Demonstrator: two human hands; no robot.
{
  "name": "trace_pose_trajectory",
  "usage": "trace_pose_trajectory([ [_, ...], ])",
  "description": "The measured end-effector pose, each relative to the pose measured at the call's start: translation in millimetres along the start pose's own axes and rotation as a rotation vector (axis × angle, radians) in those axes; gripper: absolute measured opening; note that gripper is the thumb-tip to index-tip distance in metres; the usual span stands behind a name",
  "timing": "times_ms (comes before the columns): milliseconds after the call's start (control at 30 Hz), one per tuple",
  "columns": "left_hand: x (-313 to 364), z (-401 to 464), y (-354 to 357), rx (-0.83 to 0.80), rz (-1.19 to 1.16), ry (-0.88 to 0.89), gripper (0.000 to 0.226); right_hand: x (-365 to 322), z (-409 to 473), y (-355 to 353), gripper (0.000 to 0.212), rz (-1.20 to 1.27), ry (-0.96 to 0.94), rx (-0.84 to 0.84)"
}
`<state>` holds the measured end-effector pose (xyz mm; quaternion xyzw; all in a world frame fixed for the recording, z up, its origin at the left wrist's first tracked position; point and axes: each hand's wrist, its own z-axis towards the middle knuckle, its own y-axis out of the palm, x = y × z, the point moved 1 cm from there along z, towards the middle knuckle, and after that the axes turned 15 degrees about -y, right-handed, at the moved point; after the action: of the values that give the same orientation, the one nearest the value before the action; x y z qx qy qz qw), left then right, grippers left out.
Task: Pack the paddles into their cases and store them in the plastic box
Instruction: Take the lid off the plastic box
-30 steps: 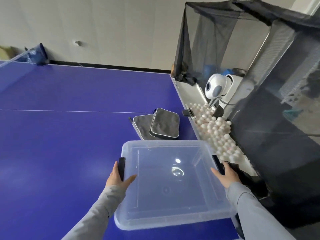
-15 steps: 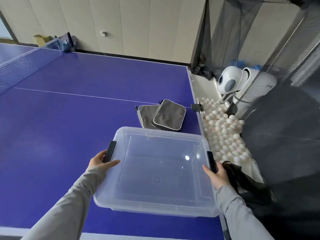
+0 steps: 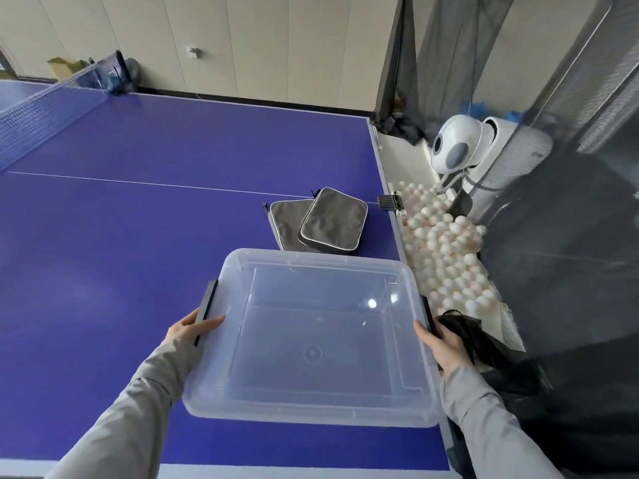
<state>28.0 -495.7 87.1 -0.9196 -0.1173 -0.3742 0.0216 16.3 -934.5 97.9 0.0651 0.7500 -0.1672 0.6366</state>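
A clear plastic box [image 3: 242, 402] with dark side handles is at the near right of the blue table, open and with nothing inside. My left hand [image 3: 188, 330] grips its left handle, thumb over the rim. My right hand [image 3: 444, 347] grips the right handle. Just beyond the box lie two grey paddle cases, zipped: one [image 3: 333, 221] overlaps the other [image 3: 285, 223]. No bare paddle is visible.
The blue table-tennis table [image 3: 138, 219] stretches left, its net [image 3: 45, 112] at the far left. Off the right edge a tray holds several white balls [image 3: 446, 250] below a white ball machine [image 3: 456, 146], with black netting [image 3: 570, 271] around it.
The box has stayed between my hands and looks slightly nearer the table's front right corner. The view has tilted and shifted, showing more of the net and wall.
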Motion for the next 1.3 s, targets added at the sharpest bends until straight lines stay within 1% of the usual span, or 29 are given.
trace_pose_trajectory([
  [67, 1.6, 3.1, -2.6, -0.014, 0.009, -0.016, 0.041, 2.8, 0.7, -1.8, 0.022, 0.004, 0.033, -0.018],
  [167, 6.3, 3.1, -6.0, -0.063, 0.07, -0.042, 0.054, 4.7, 2.8, -5.4, 0.031, 0.001, 0.069, -0.043],
  [267, 11.9, 3.1, -6.8, -0.065, 0.129, -0.021, 0.07, 1.5, 3.9, -5.9, 0.034, -0.051, 0.002, -0.046],
  [333, 12.8, 1.9, -3.4, -0.016, 0.18, 0.043, 0.086, 0.4, 4.6, -6.7, 0.045, -0.148, -0.051, -0.056],
  [400, 11.1, -1.1, -1.1, 0.099, 0.285, 0.136, 0.109, -1.0, 3.6, -7.8, 0.066, -0.292, -0.084, -0.047],
  [433, 10.2, -2.9, -1.1, 0.166, 0.36, 0.181, 0.116, -2.6, 1.9, -7.5, 0.071, -0.36, -0.111, -0.041],
  [467, 9.1, -4.3, -1.7, 0.23, 0.46, 0.225, 0.118, -4.2, -0.5, -7.1, 0.073, -0.415, -0.147, -0.034],
  [500, 7.8, -4.9, -2.2, 0.294, 0.577, 0.267, 0.113, -5.5, -3.5, -6.3, 0.071, -0.463, -0.185, -0.029],
  [533, 6.7, -5.6, -2.2, 0.361, 0.685, 0.31, 0.104, -6.8, -6.8, -5.8, 0.069, -0.522, -0.222, -0.027],
  [600, 5.6, -6.8, -0.9, 0.459, 0.806, 0.37, 0.084, -7.5, -13.0, -4.8, 0.063, -0.664, -0.274, -0.047],
  [667, 4.1, -10.7, 2.9, 0.469, 0.865, 0.367, 0.076, -5.7, -19.2, -2.8, 0.06, -0.786, -0.277, -0.092],
  [733, 1.8, -14.7, 7.0, 0.453, 0.892, 0.332, 0.075, -4.1, -24.1, 0.3, 0.063, -0.835, -0.251, -0.124],
  [833, 4.0, -18.8, 14.0, 0.402, 0.858, 0.258, 0.075, -6.3, -25.7, 6.1, 0.063, -0.831, -0.248, -0.137],
  [967, 9.5, -26.5, 22.4, 0.318, 0.699, 0.174, 0.079, -12.7, -24.8, 10.1, 0.063, -0.822, -0.228, -0.135],
  [1067, 9.6, -35.4, 21.3, 0.239, 0.56, 0.206, 0.079, -15.8, -25.2, 10.5, 0.061, -0.792, -0.241, -0.128],
  [1133, 13.6, -43.0, 18.3, 0.205, 0.532, 0.234, 0.078, -21.5, -24.3, 8.9, 0.059, -0.741, -0.258, -0.097],
  [1200, 20.2, -50.2, 16.6, 0.182, 0.546, 0.26, 0.072, -30.6, -23.0, 7.8, 0.063, -0.693, -0.269, -0.065],
  [1300, 26.0, -57.7, 16.4, 0.142, 0.539, 0.253, 0.09, -45.8, -18.9, 8.8, 0.069, -0.629, -0.296, -0.04],
])
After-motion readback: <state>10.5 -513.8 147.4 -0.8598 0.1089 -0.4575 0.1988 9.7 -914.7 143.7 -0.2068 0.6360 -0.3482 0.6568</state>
